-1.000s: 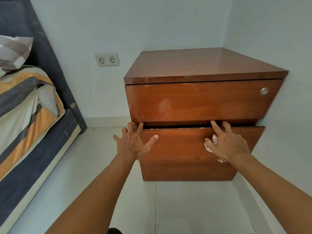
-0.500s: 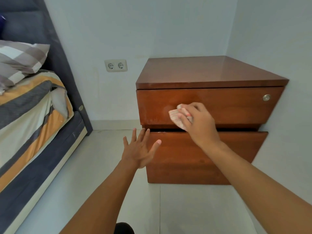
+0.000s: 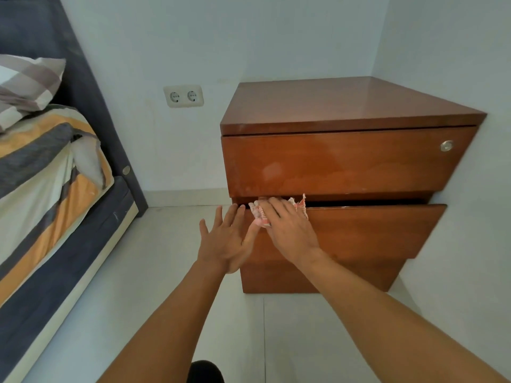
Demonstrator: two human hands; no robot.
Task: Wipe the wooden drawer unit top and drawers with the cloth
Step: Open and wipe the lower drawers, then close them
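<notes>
Right hand (image 3: 287, 228): mine, palm down, fingers pressing the cloth flat against the top left edge of the lower drawer; holding the cloth by pressure, fingers not curled around it.
Cloth (image 3: 258, 212): pale with a red check, bunched under my right fingers; a frayed corner sticks up past the drawer's top edge into the dark gap.
Left hand (image 3: 228, 243): mine, spread wide and holding nothing, just left of the lower drawer's left corner, its thumb close to my right hand.
Lower drawer (image 3: 373, 230): pulled slightly out from the unit, a dark slit showing above it.
Upper drawer (image 3: 345, 161): directly above the lower drawer, closed, front streaked with pale marks; round metal lock (image 3: 446, 146) near its right end.
Drawer unit top (image 3: 345, 103): glossy brown wood, bare.
Wall socket (image 3: 183, 95): double, on the wall left of the unit.
Bed (image 3: 47, 189): far left of the unit, striped orange, grey and cream cover, checked pillow (image 3: 27, 84) at its head.
Floor (image 3: 154, 272): pale tile beneath the unit.
</notes>
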